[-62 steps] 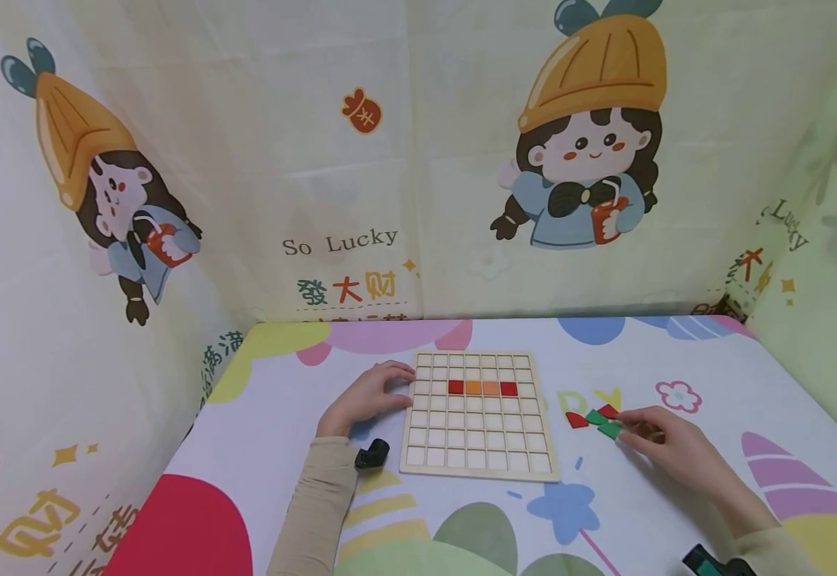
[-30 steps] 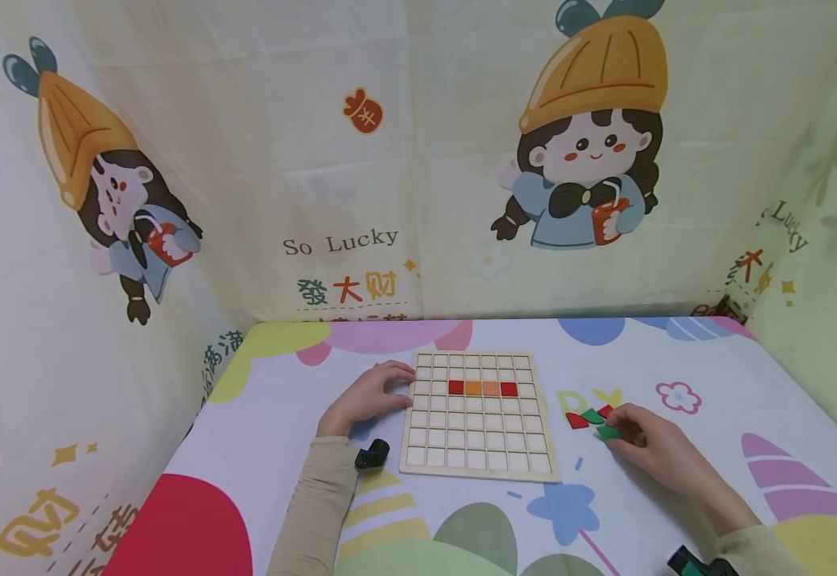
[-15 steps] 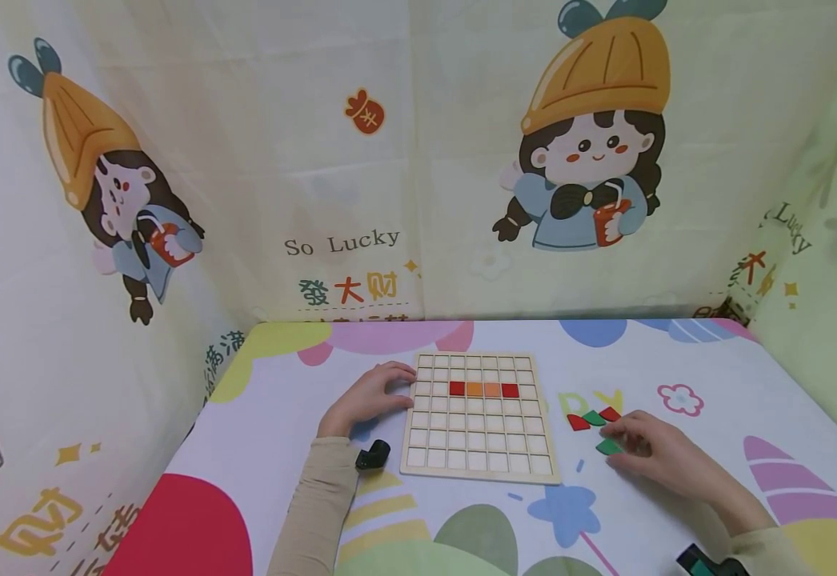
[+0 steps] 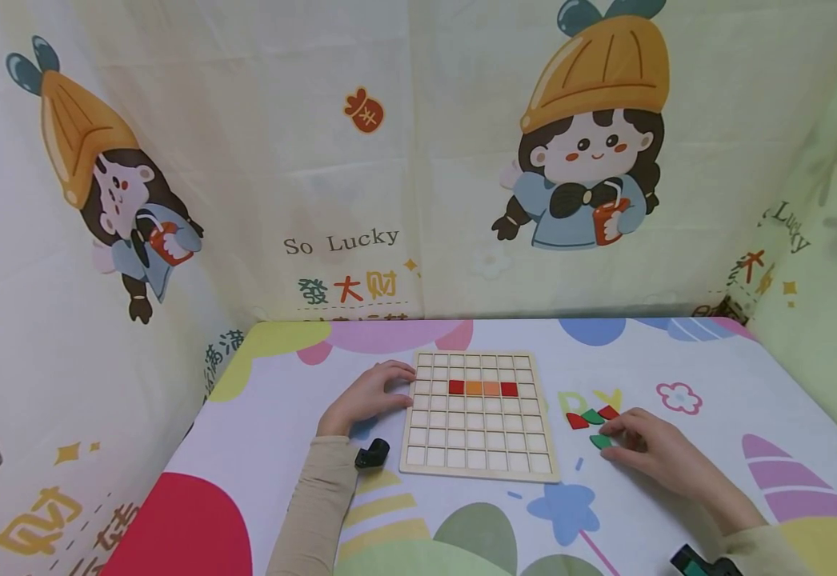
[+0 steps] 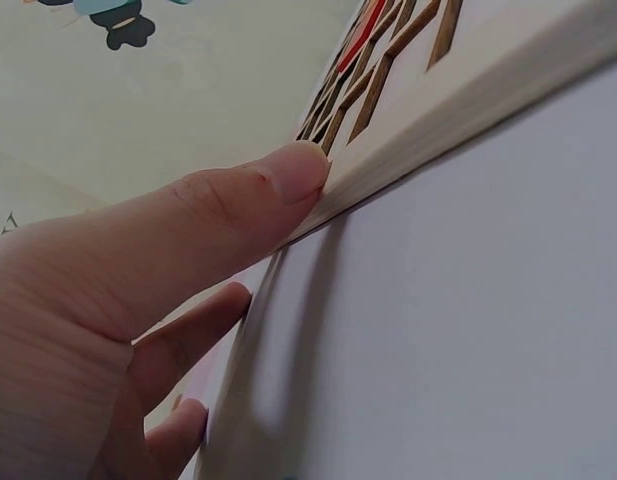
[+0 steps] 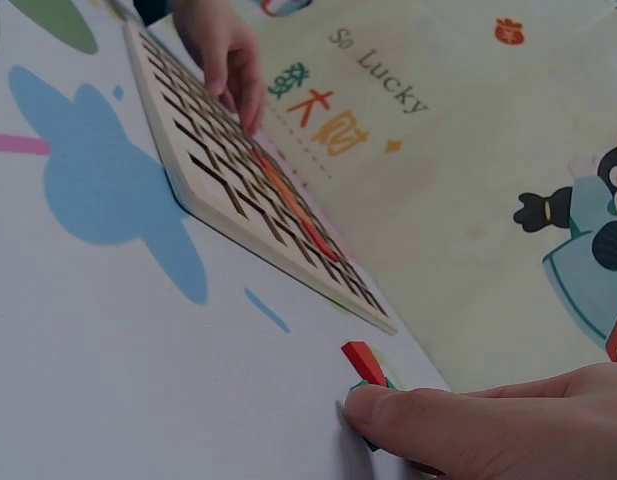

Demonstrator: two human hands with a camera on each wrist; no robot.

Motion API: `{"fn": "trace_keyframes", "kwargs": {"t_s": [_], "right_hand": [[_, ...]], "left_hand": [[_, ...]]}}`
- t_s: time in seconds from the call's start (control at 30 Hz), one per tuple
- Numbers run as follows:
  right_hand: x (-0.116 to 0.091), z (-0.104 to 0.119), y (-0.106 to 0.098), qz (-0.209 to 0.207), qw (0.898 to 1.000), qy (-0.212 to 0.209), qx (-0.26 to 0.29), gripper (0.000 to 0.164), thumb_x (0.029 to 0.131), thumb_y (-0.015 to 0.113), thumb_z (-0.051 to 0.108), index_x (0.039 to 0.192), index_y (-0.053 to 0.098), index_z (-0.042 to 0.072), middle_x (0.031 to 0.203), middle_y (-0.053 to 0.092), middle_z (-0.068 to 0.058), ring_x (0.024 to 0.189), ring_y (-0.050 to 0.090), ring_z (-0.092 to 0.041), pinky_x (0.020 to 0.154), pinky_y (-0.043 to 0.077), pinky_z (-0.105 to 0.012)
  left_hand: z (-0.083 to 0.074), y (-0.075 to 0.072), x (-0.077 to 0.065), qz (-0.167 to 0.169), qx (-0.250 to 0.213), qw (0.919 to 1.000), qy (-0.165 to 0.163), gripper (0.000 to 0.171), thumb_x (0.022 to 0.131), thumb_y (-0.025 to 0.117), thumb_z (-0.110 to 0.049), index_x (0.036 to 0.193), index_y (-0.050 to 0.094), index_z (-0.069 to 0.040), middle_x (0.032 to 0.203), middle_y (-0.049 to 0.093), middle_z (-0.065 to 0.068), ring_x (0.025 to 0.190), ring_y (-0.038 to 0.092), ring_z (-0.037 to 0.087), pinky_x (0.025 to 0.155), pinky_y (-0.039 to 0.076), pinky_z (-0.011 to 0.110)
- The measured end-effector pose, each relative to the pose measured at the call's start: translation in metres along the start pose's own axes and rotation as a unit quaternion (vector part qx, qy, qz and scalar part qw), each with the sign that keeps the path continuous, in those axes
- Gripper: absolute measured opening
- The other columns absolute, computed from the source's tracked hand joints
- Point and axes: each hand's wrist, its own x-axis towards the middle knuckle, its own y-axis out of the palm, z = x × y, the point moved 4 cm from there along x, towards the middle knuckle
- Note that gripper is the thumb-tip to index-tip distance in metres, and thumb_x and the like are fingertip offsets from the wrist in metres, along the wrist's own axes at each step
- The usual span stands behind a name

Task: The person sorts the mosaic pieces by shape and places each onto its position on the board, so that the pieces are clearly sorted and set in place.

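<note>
A wooden grid board (image 4: 474,438) lies flat on the table. One row holds two orange square tiles (image 4: 482,388) between a red square tile (image 4: 456,387) and another red one (image 4: 509,390). My left hand (image 4: 368,396) touches the board's left edge, its thumb (image 5: 278,185) laid straight against the side. Right of the board, my right hand (image 4: 652,448) pinches a small curved green tile (image 4: 601,442) at the tabletop. Just beyond it lie another green tile (image 4: 593,417), a curved red tile (image 4: 577,421) and a partly covered red tile (image 4: 609,412).
The table cover (image 4: 303,384) is white with printed coloured shapes. A patterned cloth backdrop (image 4: 447,160) rises behind the table and along both sides. Black devices sit on the left wrist (image 4: 372,454) and right wrist (image 4: 706,562).
My right hand has drawn one green tile toward me and slightly left, apart from the other loose tiles. My left hand and the board stay where they were.
</note>
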Motion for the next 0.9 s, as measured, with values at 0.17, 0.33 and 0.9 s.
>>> {"fn": "trace_keyframes", "kwargs": {"t_s": [0.17, 0.33, 0.9], "right_hand": [[-0.001, 0.001, -0.001, 0.000, 1.000, -0.011, 0.003, 0.023, 0.082, 0.079, 0.023, 0.104, 0.070, 0.020, 0.089, 0.053, 0.007, 0.074, 0.045, -0.006, 0.060, 0.041, -0.021], [0.000, 0.001, -0.002, 0.006, 1.000, -0.005, 0.006, 0.021, 0.084, 0.078, 0.025, 0.103, 0.070, 0.022, 0.091, 0.053, 0.006, 0.076, 0.045, -0.005, 0.060, 0.042, -0.021], [0.025, 0.029, 0.000, -0.052, 0.996, -0.058, 0.041, 0.027, 0.081, 0.079, 0.007, 0.105, 0.070, 0.013, 0.100, 0.066, 0.003, 0.083, 0.062, -0.003, 0.075, 0.056, -0.021]], "left_hand": [[0.002, 0.000, 0.000, 0.001, -0.008, 0.9999, -0.009, 0.039, 0.084, 0.078, -0.019, 0.120, 0.068, -0.006, 0.129, 0.059, 0.001, 0.127, 0.048, 0.021, 0.111, 0.034, 0.041], [0.003, 0.000, 0.000, -0.002, -0.005, 0.9999, -0.010, 0.040, 0.083, 0.078, -0.019, 0.120, 0.068, -0.007, 0.130, 0.059, 0.000, 0.128, 0.048, 0.021, 0.111, 0.034, 0.040], [0.005, 0.002, 0.001, 0.000, -0.006, 0.9999, -0.016, 0.040, 0.084, 0.078, -0.019, 0.120, 0.068, -0.007, 0.129, 0.059, -0.001, 0.127, 0.048, 0.021, 0.111, 0.034, 0.040]]}}
